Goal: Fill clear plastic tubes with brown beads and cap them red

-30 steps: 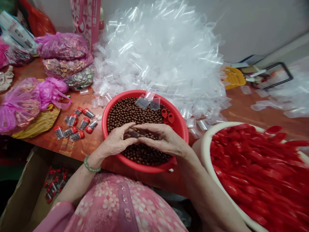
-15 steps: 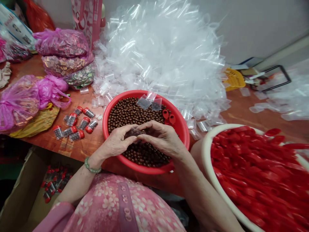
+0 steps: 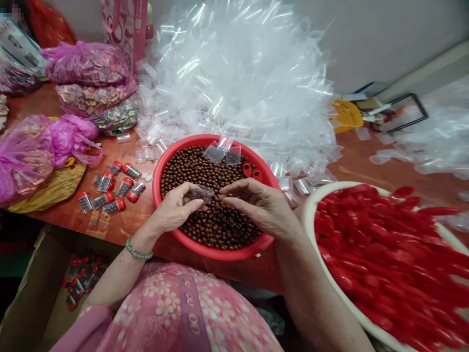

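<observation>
My left hand pinches a small clear plastic case between thumb and fingers, tilted over a red basin. Brown chocolate-like balls fill much of the basin. To the right of the case, my right hand hovers over the balls, thumb and forefinger apart, with nothing visible between them. Several empty clear cases lie on the balls at the basin's far side. Two red caps sit by its right wall, partly behind my right hand.
Beyond the basin rises a big heap of clear cases. At right stands a cream tub of red caps. Filled red-capped cases lie left, near pink bags. A cardboard box below holds more filled ones.
My hands have parted. My right hand has let go of the clear case and moved right, while my left hand keeps it. The whole view has shifted slightly.
</observation>
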Tool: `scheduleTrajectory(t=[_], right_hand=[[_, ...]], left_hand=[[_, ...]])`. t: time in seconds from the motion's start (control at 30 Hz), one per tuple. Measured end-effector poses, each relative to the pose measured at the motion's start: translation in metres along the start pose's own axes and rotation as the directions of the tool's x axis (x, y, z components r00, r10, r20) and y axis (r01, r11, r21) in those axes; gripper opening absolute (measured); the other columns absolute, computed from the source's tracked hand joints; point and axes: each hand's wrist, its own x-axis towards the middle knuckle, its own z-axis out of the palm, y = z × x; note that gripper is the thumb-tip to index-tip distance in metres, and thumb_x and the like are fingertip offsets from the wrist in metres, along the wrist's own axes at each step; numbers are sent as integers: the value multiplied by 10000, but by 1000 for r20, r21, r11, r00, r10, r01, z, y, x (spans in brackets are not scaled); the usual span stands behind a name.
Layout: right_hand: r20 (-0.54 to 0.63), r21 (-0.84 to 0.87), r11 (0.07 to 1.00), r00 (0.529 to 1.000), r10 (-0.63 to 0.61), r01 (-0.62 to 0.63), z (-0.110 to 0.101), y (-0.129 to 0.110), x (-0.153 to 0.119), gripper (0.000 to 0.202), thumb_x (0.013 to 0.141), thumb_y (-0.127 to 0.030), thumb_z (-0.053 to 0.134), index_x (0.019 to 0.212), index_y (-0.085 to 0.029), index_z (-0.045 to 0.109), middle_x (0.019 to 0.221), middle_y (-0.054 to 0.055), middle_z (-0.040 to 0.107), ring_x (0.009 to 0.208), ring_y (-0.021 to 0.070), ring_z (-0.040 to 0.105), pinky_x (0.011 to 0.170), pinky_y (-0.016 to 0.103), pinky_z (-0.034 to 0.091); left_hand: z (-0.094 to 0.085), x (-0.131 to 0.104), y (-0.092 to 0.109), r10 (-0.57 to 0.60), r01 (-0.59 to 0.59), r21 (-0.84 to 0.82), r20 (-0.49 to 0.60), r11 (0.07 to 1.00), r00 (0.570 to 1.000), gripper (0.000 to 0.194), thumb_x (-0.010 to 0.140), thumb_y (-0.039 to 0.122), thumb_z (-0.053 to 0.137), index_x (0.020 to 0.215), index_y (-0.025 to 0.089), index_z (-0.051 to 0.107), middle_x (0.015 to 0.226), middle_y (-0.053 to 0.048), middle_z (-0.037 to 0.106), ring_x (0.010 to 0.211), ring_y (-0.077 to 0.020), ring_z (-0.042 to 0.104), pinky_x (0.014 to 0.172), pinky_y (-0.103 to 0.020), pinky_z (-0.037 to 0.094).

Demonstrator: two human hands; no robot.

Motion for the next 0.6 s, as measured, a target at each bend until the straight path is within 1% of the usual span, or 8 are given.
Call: scheduleTrajectory(t=[0.07, 0.13, 0.23, 0.3, 0.37, 0.47, 0.53, 0.6], right_hand=[[-85, -211, 977, 995, -44, 26, -17, 6, -4, 303, 820, -411, 667, 1050, -216, 641, 1040, 85, 711, 926, 238, 681, 855, 417, 555], [-148, -373, 928, 987, -65, 5, -37, 14, -11, 323, 837, -399, 640, 1097, -208, 638, 1097, 103, 704, 983, 264, 672, 913, 460, 529], [-169, -492, 867, 986, -12, -74, -63, 23, -26, 279, 854, -406, 613, 1043, -210, 669, 1006, 96, 724, 919, 271, 678, 864, 454, 536], [-151, -538, 836, 988, 27, -105, -72, 26, -36, 277, 842, -420, 627, 1013, -209, 683, 958, 88, 727, 868, 268, 676, 816, 433, 539], [-95, -566, 817, 993, 68, -110, -74, 27, -42, 290, 821, -428, 655, 998, -201, 691, 947, 85, 725, 861, 268, 668, 801, 422, 533], [-23, -604, 789, 993, 117, -107, -66, 29, -46, 287, 810, -419, 674, 987, -195, 697, 965, 91, 720, 892, 282, 650, 825, 445, 517], [-8, -631, 770, 993, 115, -94, -59, 32, -48, 269, 821, -405, 662, 990, -199, 696, 963, 98, 716, 916, 301, 634, 842, 478, 503], [-13, -640, 765, 996, 86, -75, -51, 36, -50, 225, 836, -369, 634, 976, -204, 693, 928, 105, 713, 892, 304, 628, 838, 499, 494]], left_hand=[[1, -4, 7, 10, -10, -87, 2, 996, 1000, 219, 810, 249, 664, 980, 149, 569, 980, -38, 630, 843, -134, 651, 823, -328, 577], [2, -9, 15, 52, -52, -104, -5, 993, 999, 250, 817, 282, 683, 996, 164, 556, 994, -35, 643, 821, -131, 671, 827, -330, 583], [5, -16, 24, 90, -90, -53, 4, 995, 996, 238, 849, 303, 666, 1003, 182, 531, 977, -33, 670, 839, -138, 689, 837, -324, 583], [7, -16, 26, 93, -93, -11, 21, 996, 995, 219, 860, 295, 657, 996, 182, 528, 928, -26, 681, 834, -135, 693, 831, -306, 581], [10, -14, 25, 110, -110, 3, 34, 994, 993, 213, 866, 282, 651, 1012, 179, 534, 901, -21, 683, 824, -131, 695, 826, -295, 580], [14, -9, 20, 108, -107, -28, 34, 994, 994, 242, 861, 291, 656, 1041, 170, 549, 907, -23, 675, 822, -134, 696, 823, -304, 586], [16, -4, 15, 76, -76, -54, 4, 996, 997, 268, 840, 311, 678, 1026, 164, 553, 910, -21, 664, 813, -131, 690, 818, -309, 590], [16, -1, 12, 48, -50, -78, -20, 996, 999, 297, 819, 325, 698, 1014, 164, 543, 909, -20, 659, 809, -132, 685, 818, -317, 589]])
